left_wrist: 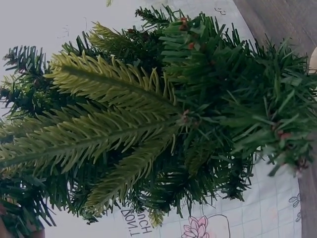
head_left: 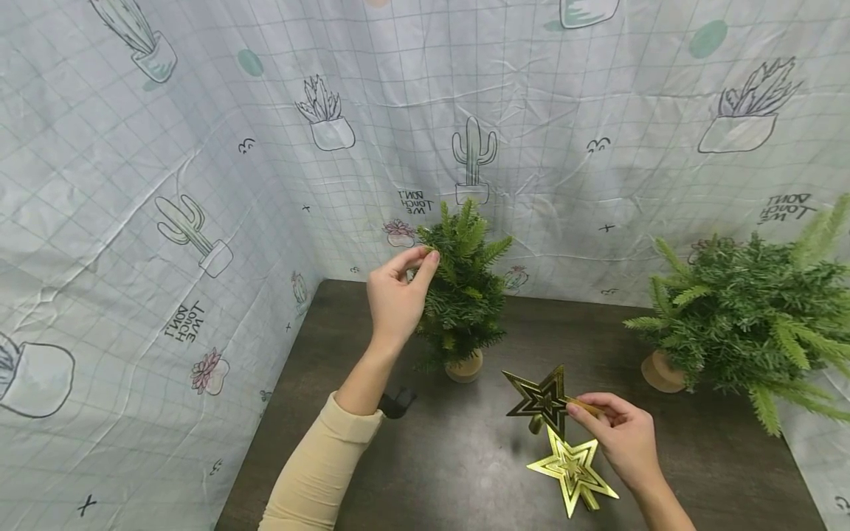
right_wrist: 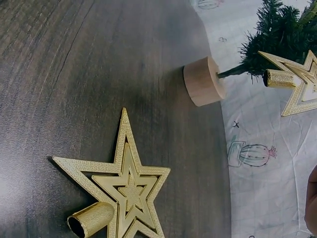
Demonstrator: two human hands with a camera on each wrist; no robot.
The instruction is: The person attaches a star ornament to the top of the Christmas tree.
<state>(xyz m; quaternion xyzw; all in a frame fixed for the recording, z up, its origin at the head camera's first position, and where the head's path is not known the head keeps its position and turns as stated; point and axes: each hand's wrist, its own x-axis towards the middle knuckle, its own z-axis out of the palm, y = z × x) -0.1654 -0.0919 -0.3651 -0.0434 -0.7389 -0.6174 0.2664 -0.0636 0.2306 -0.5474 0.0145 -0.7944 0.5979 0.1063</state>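
A small artificial Christmas tree (head_left: 465, 295) stands upright on a round wooden base (head_left: 464, 366). My left hand (head_left: 401, 291) pinches a branch tip at its upper left side. Green sprigs (left_wrist: 89, 134) fill the left wrist view and hide most of that hand. Lower right, my right hand (head_left: 620, 435) holds a gold star tree topper (head_left: 546, 398) by one point, raised above the table. The same star's socket (right_wrist: 280, 78) shows in the right wrist view. A second gold star topper (head_left: 572, 470) lies flat on the table below the held one.
Another artificial tree (head_left: 750, 310), on its own wooden base (head_left: 662, 371), stands at the right. A small black object (head_left: 397, 403) lies by the left sleeve, partly covered. The dark wooden table (head_left: 451, 450) meets a cactus-print cloth (head_left: 558, 243) behind and at the left.
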